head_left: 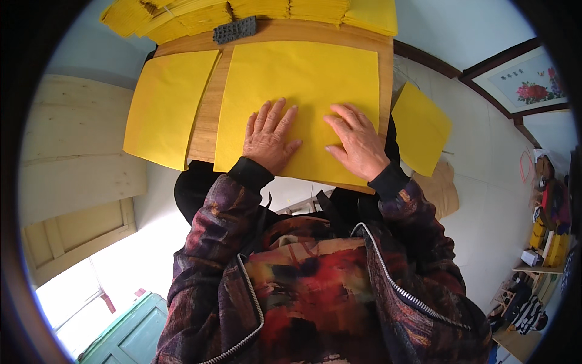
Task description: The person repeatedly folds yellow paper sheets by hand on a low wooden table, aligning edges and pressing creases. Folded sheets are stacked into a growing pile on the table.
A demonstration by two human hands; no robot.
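A large yellow sheet [303, 76], felt-like or paper, lies flat on the wooden table in front of me. My left hand [268, 136] rests on it palm down, left of the middle, with fingers stretched toward the far edge. On the sheet's right half lies my right hand [359, 141], fingers apart and slightly bent, thumb pointing left. Neither hand grips anything. To the left, another yellow sheet or thin stack [170, 109] overhangs the table's left side.
Stacks of yellow sheets [254, 11] line the table's far edge. A dark grey textured block [234, 30] sits before them on the wooden tabletop [206, 127]. Lower on the right is another yellow sheet [421, 127], beside brown paper [441, 189]. A cluttered shelf [536, 269] stands far right.
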